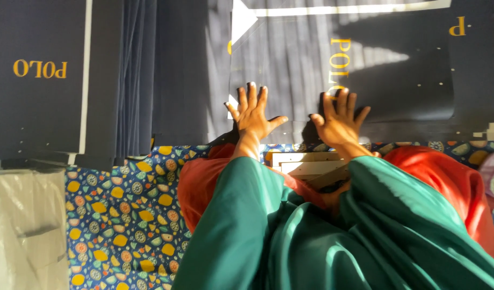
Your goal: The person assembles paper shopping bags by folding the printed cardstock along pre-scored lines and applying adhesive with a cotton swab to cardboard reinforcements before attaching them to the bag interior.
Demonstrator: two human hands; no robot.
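— Left hand (252,115)?
— Pressed flat on the large dark navy flat sheet of card with gold lettering (365,70), fingers (251,94) released and spread wide, grasping nothing.

— And the right hand (339,121)?
— Laid flat on the same navy card, close to its near edge, just below the gold lettering. Fingers (343,99) fanned out too, released, closed on nothing. Thumbs turned toward each other, hands near but apart.

— Where was the card itself?
— Spread straight ahead, beyond the knees, reaching past the top and right edges of the view. Striped with sunlight and shadow; a pale band and a white triangle near its far edge.

— Anything to the left?
— A stack of similar dark navy cards (134,75), edges fanned, and a further navy piece with gold lettering and a pale stripe (37,75) at the far left. Well apart from both hands.

— Underneath?
— A blue patterned cloth with yellow and orange fruit shapes (123,215), seen at lower left and along the near edge of the card. Cannot tell whether over a floor or a bench.

— Nearer the body?
— Green sleeves (290,236) over orange-red fabric (445,172), with pale cream flat pieces (306,166) between the arms. Clear plastic wrapping (21,225) at the lower left corner.
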